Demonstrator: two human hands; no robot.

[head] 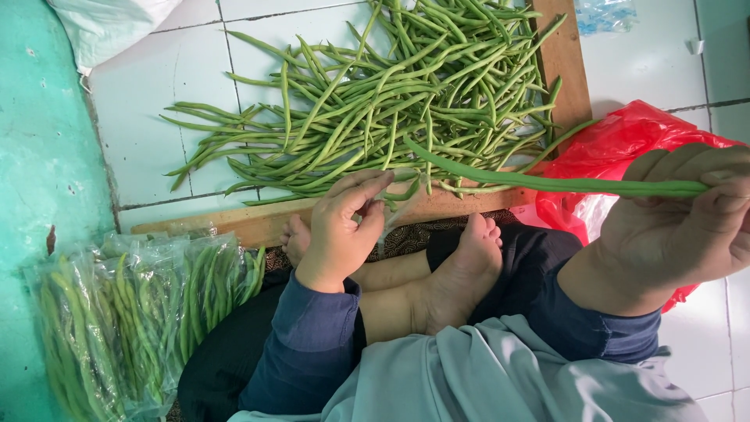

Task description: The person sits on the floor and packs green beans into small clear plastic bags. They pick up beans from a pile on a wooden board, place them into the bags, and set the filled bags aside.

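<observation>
The right hand (687,219), closest to the camera, is closed around one end of a long green bean (547,184), which stretches level across the lap toward the pile of beans (391,101) on the tiled floor. The left hand (348,227) is half curled, its fingertips (383,181) pinching a short bean (405,191) by the pile's near edge, above the bare feet (461,270).

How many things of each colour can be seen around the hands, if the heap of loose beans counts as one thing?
Green: 3 – heap of loose beans, long bean held in the right hand, clear bags of beans near the left hand
Red: 1 – plastic bag
Brown: 1 – wooden board
White: 1 – sack
Total: 6
</observation>
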